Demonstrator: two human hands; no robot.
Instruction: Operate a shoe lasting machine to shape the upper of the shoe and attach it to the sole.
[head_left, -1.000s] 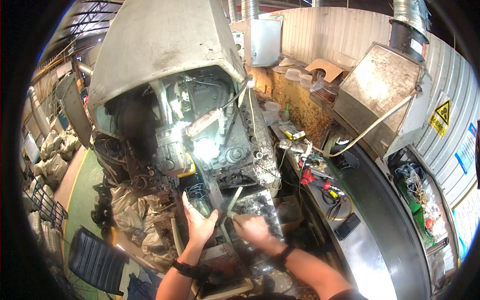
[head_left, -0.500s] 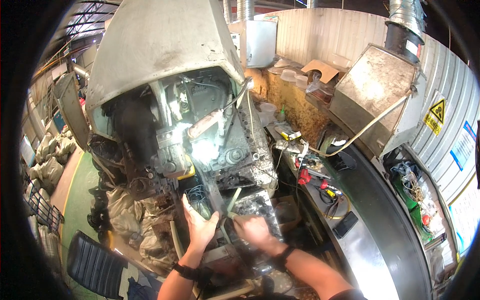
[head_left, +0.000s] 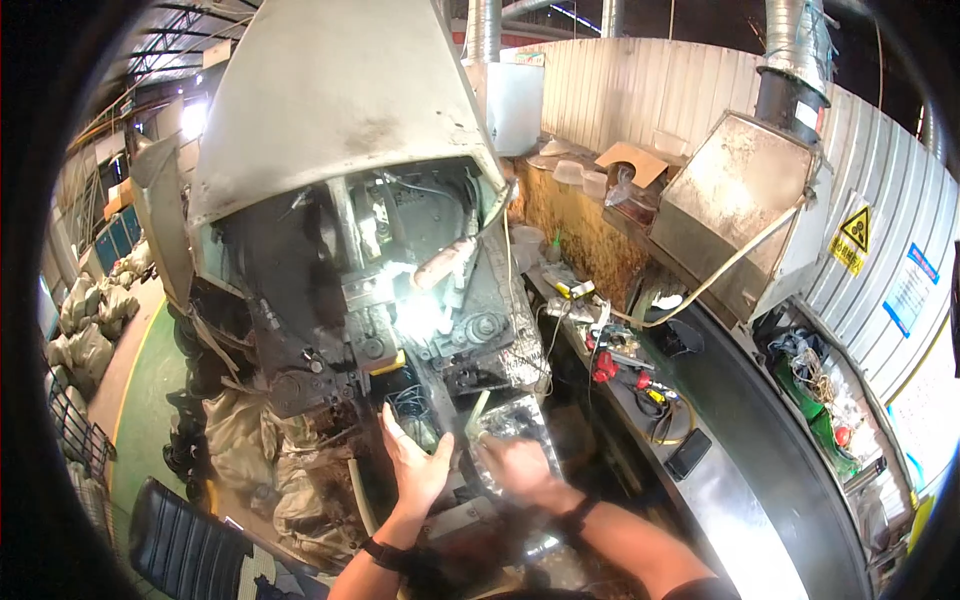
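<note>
My left hand [head_left: 416, 472] is upright with its thumb and fingers spread apart. It sits at the near end of a dark trough where thin dark wire-like pieces [head_left: 412, 404] lie, and I cannot tell whether it touches them. My right hand [head_left: 515, 466] is curled closed and smeared by motion over a shiny metal plate [head_left: 530, 418]. Whatever its fingers hold is hidden. A pale stick [head_left: 480, 404] leans just beyond that hand. Behind both hands stands a grimy machine [head_left: 480, 330] under a pale hood [head_left: 330, 110], with a lit work lamp [head_left: 445, 263] inside.
On the right runs a dark conveyor belt [head_left: 745, 430]; its metal ledge carries a phone [head_left: 690, 452], a red tool [head_left: 605, 366] and cables. White sacks [head_left: 240, 440] and a black chair [head_left: 185, 540] stand left. A metal hood [head_left: 735, 215] hangs at the back right.
The view has shifted, so the machine appears slightly lower and farther right. My left hand stays spread beside the trough. My right hand stays curled over the metal plate, blurred in both frames.
</note>
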